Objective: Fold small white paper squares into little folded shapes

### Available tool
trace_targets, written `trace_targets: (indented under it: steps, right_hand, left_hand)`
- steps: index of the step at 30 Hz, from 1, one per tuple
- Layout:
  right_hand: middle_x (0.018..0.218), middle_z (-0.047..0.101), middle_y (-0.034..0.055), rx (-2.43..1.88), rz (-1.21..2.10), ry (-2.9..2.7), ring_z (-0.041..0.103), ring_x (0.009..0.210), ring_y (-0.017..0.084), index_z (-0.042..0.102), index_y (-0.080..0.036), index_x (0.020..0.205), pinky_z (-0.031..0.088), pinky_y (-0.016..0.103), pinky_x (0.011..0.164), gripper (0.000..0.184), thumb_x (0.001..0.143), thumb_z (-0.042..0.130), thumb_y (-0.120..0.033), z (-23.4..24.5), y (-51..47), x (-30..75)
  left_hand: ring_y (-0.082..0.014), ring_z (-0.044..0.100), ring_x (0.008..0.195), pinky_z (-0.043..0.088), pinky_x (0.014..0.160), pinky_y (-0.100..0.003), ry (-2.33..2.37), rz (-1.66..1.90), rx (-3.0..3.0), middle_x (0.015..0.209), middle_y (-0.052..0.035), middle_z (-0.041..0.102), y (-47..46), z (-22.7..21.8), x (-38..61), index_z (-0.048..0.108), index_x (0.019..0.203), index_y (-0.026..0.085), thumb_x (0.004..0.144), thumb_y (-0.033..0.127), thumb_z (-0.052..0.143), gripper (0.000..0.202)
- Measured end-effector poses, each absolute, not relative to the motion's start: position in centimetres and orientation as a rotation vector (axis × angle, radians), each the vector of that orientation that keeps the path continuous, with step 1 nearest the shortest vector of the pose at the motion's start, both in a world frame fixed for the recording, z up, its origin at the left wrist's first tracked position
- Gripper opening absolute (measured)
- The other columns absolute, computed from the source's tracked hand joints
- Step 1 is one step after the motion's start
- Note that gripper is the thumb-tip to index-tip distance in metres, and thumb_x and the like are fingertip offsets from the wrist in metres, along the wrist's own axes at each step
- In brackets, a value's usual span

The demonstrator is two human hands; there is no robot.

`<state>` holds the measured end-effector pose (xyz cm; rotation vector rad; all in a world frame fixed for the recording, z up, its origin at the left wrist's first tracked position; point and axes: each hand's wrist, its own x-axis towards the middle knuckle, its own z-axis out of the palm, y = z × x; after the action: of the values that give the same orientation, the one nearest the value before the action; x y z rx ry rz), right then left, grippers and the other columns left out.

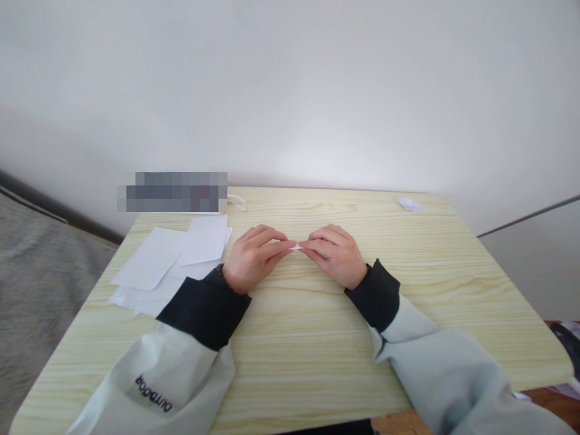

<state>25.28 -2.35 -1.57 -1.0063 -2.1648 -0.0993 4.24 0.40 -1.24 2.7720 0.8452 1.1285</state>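
Note:
Between my two hands is a small piece of white paper, mostly covered by the fingers. My left hand pinches its left end between thumb and fingers. At the right end, my right hand pinches it in the same way. The fingertips of both hands almost meet just above the tabletop. How the paper is folded cannot be made out. Left of my left hand, several loose sheets of white paper lie overlapping on the table.
The pale wood-grain table stands against a white wall. A small folded white paper lies near the back right edge. At the back left is a blurred-out box-like object with a white cord loop beside it.

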Motion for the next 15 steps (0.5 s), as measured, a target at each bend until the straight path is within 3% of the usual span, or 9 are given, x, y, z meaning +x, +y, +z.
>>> trace_targets:
  steps: [15]
  right_hand:
    - [0.081,0.067,0.0028,-0.988,-0.136,-2.236,0.056,0.073,0.013,0.069,-0.022,0.086,0.042,0.029,0.068,0.018,0.090,0.053,-0.029,-1.15,-2.57,24.98]
  left_hand:
    - [-0.0134,0.059,0.069,0.044,0.064,-0.028,0.886,1.205,2.811,0.071,-0.0009,0.068,-0.02,-0.93,4.80,0.069,0.080,0.021,0.085,0.024,0.060,0.011]
